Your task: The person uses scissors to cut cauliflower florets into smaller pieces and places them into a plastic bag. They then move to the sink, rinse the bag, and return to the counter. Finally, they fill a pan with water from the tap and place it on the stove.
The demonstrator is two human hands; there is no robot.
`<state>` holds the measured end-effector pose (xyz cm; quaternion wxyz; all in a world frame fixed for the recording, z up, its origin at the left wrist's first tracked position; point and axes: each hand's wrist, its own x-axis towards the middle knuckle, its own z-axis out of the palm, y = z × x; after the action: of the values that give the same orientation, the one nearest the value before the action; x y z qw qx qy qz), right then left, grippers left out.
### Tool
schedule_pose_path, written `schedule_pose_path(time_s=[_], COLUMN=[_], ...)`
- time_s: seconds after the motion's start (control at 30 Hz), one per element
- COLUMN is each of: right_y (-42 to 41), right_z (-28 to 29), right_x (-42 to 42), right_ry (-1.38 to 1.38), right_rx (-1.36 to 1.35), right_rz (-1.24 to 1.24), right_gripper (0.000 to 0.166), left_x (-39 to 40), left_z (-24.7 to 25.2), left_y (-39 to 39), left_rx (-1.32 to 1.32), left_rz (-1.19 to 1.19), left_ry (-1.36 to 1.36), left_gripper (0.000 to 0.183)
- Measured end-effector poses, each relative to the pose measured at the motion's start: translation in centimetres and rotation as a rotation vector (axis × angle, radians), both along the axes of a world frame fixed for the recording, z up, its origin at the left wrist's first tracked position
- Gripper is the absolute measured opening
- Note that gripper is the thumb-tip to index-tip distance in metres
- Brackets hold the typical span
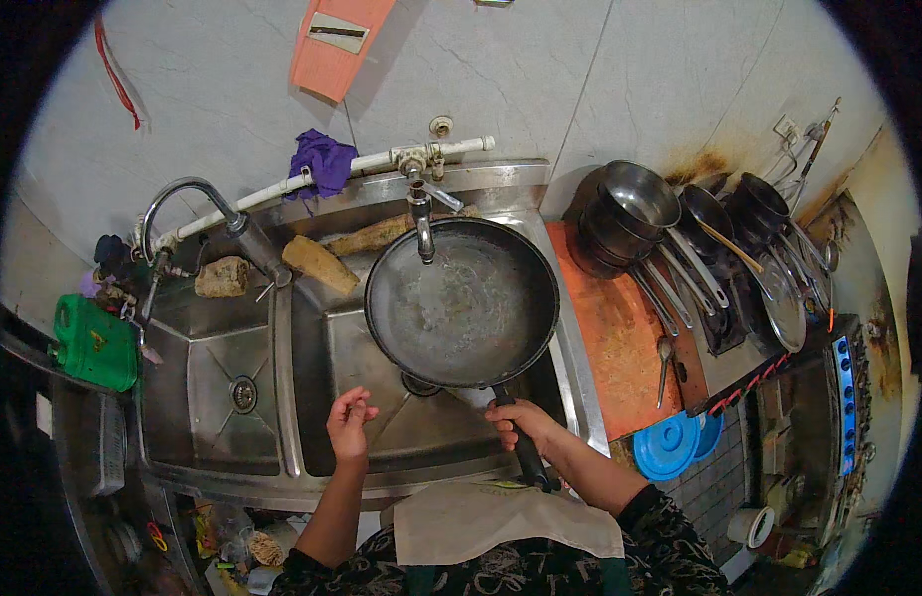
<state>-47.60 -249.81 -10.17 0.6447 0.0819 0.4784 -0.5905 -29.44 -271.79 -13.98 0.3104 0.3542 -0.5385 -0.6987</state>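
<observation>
My right hand (pixel 522 423) grips the black handle (pixel 526 451) of a wide dark frying pan (pixel 461 298). The pan is above the right basin (pixel 446 432) of a stainless steel sink, beneath the spout of a lever tap (pixel 422 223). Rippled water with some bubbles covers the pan's bottom; whether the tap runs is hard to tell. Left of the handle, my left hand (pixel 352 425) hovers over the same basin near its front, fingers loosely bent and holding nothing. It does not touch the pan.
Loofah-like scrubbers (pixel 321 265) lie behind the basins. Left are a gooseneck faucet (pixel 245 231) and a green jug (pixel 96 343). A purple cloth (pixel 321 162) hangs on the white pipe. Right, stacked pans (pixel 632 201) stand near an orange board (pixel 617 350), beside a stove (pixel 804 417).
</observation>
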Motion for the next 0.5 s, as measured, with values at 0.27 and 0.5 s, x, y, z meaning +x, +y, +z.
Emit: schedule_pose_path(time_s=[0.27, 0.5], right_y=[0.31, 0.29], right_z=[-0.95, -0.78], right_x=[-0.16, -0.16], right_ry=[0.025, -0.03], right_rx=[-0.029, -0.051], right_rz=[0.017, 0.022], right_gripper=[0.013, 0.012], left_x=[-0.15, -0.11], left_z=[-0.03, -0.54], left_y=[0.03, -0.3], left_rx=[-0.01, 0.006], left_rz=[-0.007, -0.003], left_ry=[-0.001, 0.012], left_gripper=[0.021, 0.022])
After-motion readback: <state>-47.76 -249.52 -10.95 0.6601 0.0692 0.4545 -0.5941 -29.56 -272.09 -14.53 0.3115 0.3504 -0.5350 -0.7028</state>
